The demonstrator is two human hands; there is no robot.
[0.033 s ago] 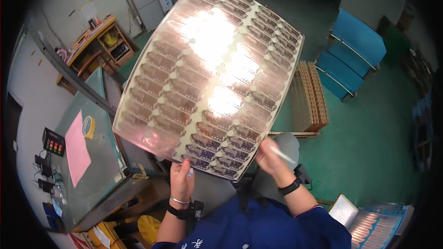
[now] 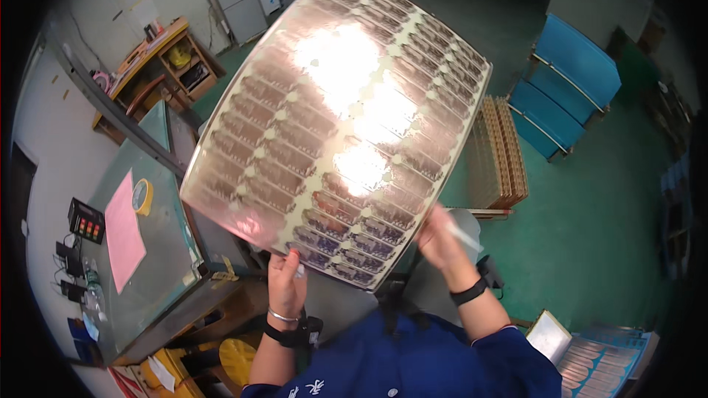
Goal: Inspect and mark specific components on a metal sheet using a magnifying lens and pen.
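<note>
A large, thin, shiny sheet printed with rows of repeated small dark rectangular patterns is held up at a tilt in front of me. Bright glare washes out its middle. My left hand grips the lower edge, thumb on the top face and the other fingers hidden beneath. A small white bit shows by that thumb. At the lower right edge is my right hand, slightly blurred, its fingers curled around a slim white pen-like stick. Whether its fingertips also press the sheet is hard to see.
At left stands a glass-topped table with pink paper, a yellow tape roll and a black keypad device. Beyond the sheet are a stack of brown boards and a blue folding rack. Patterned sheets lie lower right.
The sheet has shifted slightly to the right. My right hand has moved up a little along its edge with the white stick; my left hand keeps its grip.
</note>
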